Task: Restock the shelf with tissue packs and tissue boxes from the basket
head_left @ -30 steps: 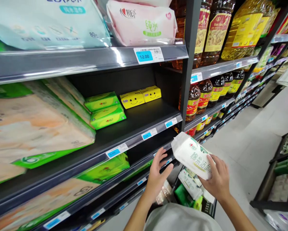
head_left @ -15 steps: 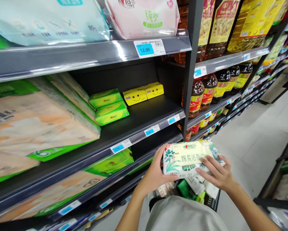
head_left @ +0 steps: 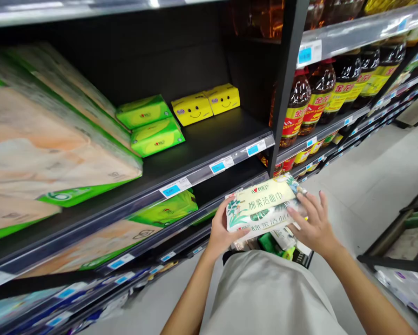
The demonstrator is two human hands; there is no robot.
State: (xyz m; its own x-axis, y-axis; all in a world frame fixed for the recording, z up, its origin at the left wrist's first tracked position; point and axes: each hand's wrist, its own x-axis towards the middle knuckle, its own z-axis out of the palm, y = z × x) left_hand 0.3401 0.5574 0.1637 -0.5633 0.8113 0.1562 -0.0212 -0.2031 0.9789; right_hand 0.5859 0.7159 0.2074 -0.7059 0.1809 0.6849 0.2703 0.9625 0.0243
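A white and pale-yellow pack of cotton face towels (head_left: 270, 202), printed with green leaves, is held level above the grey cloth over my front. My left hand (head_left: 223, 230) grips its left end, thumb along the front side and fingers behind. At the right end, my right hand (head_left: 315, 228) has its fingers spread, with some fingertips against the pack and one finger raised off it. Below the pack, a basket (head_left: 305, 258) of mixed packets is partly hidden.
Green tissue packs (head_left: 156, 137) and yellow smiley packs (head_left: 205, 102) sit on the shelf (head_left: 209, 139) ahead. Large tissue bundles (head_left: 55, 153) fill its left side. Dark bottles (head_left: 294, 107) stand beyond the black upright (head_left: 287, 83). Another display (head_left: 397, 265) borders the floor at right.
The view has tilted downward, so the upper shelf's wipes have left the picture. My right hand has slid from the pack's top towards its right end, and its fingers have spread.
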